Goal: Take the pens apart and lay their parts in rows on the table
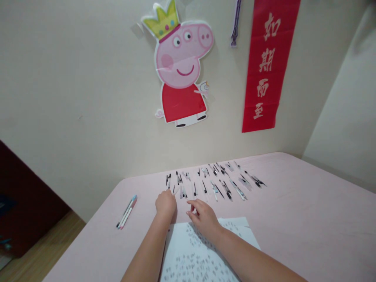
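Both my hands rest on a pink table (293, 219) near its far edge. My left hand (165, 203) is curled into a loose fist, knuckles up, its fingertips at the near end of a row of small pen parts (216, 182). My right hand (202, 216) lies beside it with the fingers bent and pinched together near the same parts. What the fingers of either hand hold, if anything, is hidden. Several black, clear and white pen pieces lie spread in rows just beyond the hands.
White paper sheets (194, 254) covered in scribbles lie under my forearms. Two or three whole pens (127, 212) lie together at the table's left. The wall behind bears a cartoon pig sticker (180, 66) and a red banner (268, 62). Wooden floor (35, 254) shows at left.
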{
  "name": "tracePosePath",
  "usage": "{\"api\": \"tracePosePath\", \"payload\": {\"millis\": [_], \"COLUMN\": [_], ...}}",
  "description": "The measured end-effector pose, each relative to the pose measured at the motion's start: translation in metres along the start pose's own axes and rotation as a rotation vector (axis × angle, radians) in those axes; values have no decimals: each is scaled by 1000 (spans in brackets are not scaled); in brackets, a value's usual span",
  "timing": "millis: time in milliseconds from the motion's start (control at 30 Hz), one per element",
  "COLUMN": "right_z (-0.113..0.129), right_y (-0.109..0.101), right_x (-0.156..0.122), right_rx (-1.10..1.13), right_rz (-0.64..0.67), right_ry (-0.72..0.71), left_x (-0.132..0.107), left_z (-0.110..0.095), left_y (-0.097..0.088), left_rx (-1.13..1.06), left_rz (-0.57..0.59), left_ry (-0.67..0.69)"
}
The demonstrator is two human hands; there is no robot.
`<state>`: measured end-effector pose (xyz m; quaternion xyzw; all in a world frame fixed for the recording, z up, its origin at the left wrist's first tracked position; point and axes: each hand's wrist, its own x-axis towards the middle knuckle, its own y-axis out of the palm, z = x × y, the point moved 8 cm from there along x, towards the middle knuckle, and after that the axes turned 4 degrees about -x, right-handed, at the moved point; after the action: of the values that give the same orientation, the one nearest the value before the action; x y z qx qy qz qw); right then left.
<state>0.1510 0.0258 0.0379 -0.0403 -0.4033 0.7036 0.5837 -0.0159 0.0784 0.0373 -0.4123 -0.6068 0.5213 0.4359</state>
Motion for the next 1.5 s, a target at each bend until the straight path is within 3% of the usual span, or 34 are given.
{"api": "tracePosePath", "payload": {"millis": [267,433,633,833,967,1100,1167,1500], "right_z": [0,-1,-2,0,2,1,0,0], "right_y": [0,1,1,-1,-3,-2,-1,-2], "right_x": [-1,-1,0,-1,-1,-1,-1,0], "right_rx": [5,6,2,4,4,9,14,14], "right_rz": [13,18,19,24,15,20,19,1], "right_ry": [9,12,30,28,33,32,31,42], "left_x": [-1,3,-1,-4,-2,-8,-11,-2], "left_z": [11,28,49,54,63,68,67,52], "left_y": [0,-5,0,6,6,15,16,18], "left_rx": [-77,-125,-159,-224,-323,-533,-558,-597], "left_rz": [-31,-38,-16,26,102,338,397,254], "left_ry": [10,-20,-60,-81,-53,24,71,113]}}
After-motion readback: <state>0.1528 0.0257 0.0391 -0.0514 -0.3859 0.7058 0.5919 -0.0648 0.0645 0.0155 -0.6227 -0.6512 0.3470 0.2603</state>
